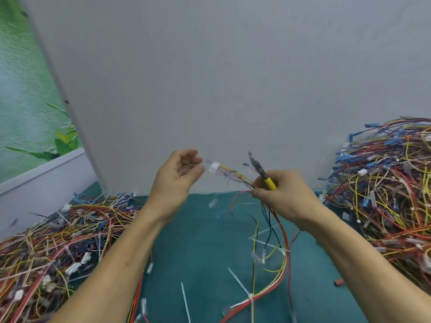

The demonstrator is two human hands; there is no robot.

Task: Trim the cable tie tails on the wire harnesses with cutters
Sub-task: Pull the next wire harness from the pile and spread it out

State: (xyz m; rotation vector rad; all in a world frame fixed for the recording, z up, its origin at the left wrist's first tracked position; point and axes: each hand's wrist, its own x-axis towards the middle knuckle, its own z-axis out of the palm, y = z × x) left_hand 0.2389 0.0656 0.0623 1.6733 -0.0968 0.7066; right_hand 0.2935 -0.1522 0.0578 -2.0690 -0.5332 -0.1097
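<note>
The left hand (pixel 177 180) is raised above the far middle of the table, palm turned to the right. Its fingers are loosely curled and its thumb is out, and it holds nothing. Its fingertips are just beside a small white plastic connector (pixel 213 167), though the blur there hides whether they touch.

That connector ends the multicoloured wire harness (pixel 283 264), whose yellow, red, blue and black strands run right from it into the right hand (pixel 284 194). This hand is closed, with the strands pinched under thumb and forefinger. In the same grasp it grips the yellow-handled cutters (pixel 268 180), their dark metal nose tilted up and to the left above the strands. I cannot tell whether the blades are apart.

Below the right hand the harness hangs down and trails toward the near edge of the teal-green table (pixel 198 241). A white cable tie (pixel 250 296) binds it near that edge, and a long untrimmed tail slants up to the left from the knot. A separate thin white strip (pixel 185 301) lies on the table just left of it.

A large tangled heap of coloured wire harnesses (pixel 58 241) covers the left of the table. A taller tangled heap (pixel 391 183) is stacked on the right. A small dark red sleeve piece (pixel 338 282) lies near the right forearm. A plain pale grey panel (pixel 210 78) stands along the far side of the table, and a green leaf-patterned wall covering (pixel 23 89) shows at the far left.
</note>
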